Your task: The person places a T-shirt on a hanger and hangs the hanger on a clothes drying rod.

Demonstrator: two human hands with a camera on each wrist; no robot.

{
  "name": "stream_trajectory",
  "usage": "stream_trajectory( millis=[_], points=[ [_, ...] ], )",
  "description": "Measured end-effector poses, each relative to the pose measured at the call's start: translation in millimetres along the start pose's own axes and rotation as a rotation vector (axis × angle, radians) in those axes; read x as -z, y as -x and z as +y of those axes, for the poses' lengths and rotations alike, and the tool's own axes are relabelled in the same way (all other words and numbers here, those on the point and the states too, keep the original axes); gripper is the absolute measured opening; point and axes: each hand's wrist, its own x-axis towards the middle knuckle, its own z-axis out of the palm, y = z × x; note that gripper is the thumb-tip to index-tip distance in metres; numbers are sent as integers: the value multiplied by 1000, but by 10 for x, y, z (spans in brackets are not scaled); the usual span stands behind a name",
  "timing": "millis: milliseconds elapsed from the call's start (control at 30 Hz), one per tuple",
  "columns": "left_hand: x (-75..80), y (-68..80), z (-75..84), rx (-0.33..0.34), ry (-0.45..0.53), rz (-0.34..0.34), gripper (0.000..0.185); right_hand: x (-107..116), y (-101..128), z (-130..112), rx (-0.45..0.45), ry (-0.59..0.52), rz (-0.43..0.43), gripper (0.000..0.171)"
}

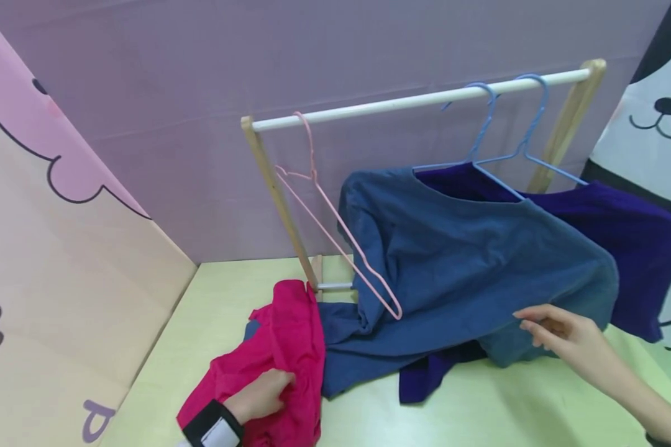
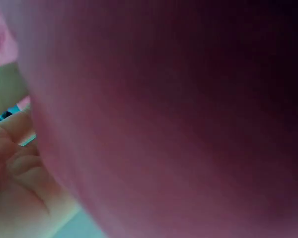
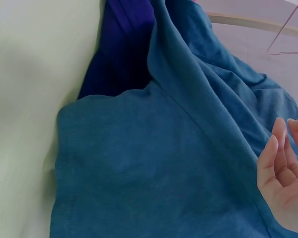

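A magenta garment (image 1: 279, 366) lies crumpled on the pale green table (image 1: 212, 310) at the lower left, and my left hand (image 1: 260, 394) grips its fabric. In the left wrist view the magenta garment (image 2: 179, 124) fills the picture as a blur, with my fingers (image 2: 12, 158) at the left. A blue shirt (image 1: 453, 261) hangs on a light blue hanger (image 1: 483, 133) from the rack's white rod (image 1: 414, 99). My right hand (image 1: 559, 332) is open at the shirt's lower hem. In the right wrist view its fingers (image 3: 280, 168) stay straight beside the blue shirt (image 3: 154, 163).
An empty pink hanger (image 1: 335, 236) hangs near the rod's left end. A purple shirt (image 1: 620, 236) hangs on a second blue hanger (image 1: 531, 130) behind the blue one; its hem reaches the table. Panels close off the left and back.
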Motion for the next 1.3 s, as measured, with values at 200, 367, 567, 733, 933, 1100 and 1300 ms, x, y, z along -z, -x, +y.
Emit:
stream_trajectory(
  millis=[200,367,567,733,933,1100,1300],
  points=[
    [76,8,25,-67,-34,74,23,-8,15,52,8,-3,3,16],
    [259,35,85,-140,-25,188,23,-11,15,104,1,-20,-11,19],
    [553,87,230,-227,9,390,23,-22,18,126,21,-41,-33,21],
    [752,97,366,-273,61,512,25,-22,12,104,13,-51,-49,20],
    [917,82,551,-360,147,598,24,-51,-8,46,-4,-62,-114,16],
    [1066,33,743,-422,220,615,20,-124,-47,-8,51,-117,-158,17],
    [1120,-86,1006,-488,303,562,22,-290,-100,-200,109,-175,-228,19]
  ],
)
